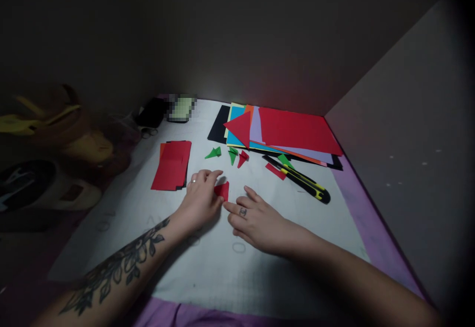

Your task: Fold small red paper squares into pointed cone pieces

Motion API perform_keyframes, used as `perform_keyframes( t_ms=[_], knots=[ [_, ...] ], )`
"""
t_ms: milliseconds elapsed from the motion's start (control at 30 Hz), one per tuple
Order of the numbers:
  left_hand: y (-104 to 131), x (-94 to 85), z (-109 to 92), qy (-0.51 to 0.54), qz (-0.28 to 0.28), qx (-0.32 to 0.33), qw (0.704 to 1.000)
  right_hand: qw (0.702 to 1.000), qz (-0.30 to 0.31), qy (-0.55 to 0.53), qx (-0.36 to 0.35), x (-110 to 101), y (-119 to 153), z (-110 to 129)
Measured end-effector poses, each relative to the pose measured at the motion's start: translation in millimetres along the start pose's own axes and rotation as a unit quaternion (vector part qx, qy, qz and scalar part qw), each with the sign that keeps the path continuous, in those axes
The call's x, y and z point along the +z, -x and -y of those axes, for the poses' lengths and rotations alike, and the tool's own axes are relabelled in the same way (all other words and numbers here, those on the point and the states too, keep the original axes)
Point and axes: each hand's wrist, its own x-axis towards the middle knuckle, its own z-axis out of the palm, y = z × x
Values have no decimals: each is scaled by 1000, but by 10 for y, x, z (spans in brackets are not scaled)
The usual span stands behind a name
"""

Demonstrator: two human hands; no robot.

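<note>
A small piece of red paper (223, 190) lies on the white sheet, partly hidden behind my left hand. My left hand (202, 192) curls over its left side, with the thumb at the paper's lower edge. My right hand (256, 220) rests palm down with fingers apart, its index fingertip at the paper's near corner and close to my left thumb. Just beyond are a green folded paper piece (213, 153), a second green folded piece (232, 156) and a red folded piece (242, 159).
A stack of red paper rectangles (171, 166) lies left. Coloured sheets (297, 129) topped by a red triangle (241, 128) lie at the back. A yellow-black utility knife (300, 181) rests right, near paper scraps (275, 171). Scissors (149, 132) lie back left. Walls (408, 134) stand behind and right.
</note>
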Motion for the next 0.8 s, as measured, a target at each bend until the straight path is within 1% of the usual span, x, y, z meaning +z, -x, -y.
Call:
perform_keyframes(
  t_ms=[167,233,467,600,800],
  knots=[
    [-117,-5,9,-41,-26,-58,997,1000,0,-5,5,5,6,8],
    [-151,-17,26,-55,-32,-70,996,1000,-1,-14,9,-5,7,8],
    [-184,-60,94,-60,-18,-60,996,999,2,-27,17,-39,9,16],
    [-189,-90,97,-57,-6,-57,997,999,2,-31,15,-44,27,25],
    [-176,-93,100,-62,-7,-58,996,998,6,-63,18,-101,75,-10]
  ],
)
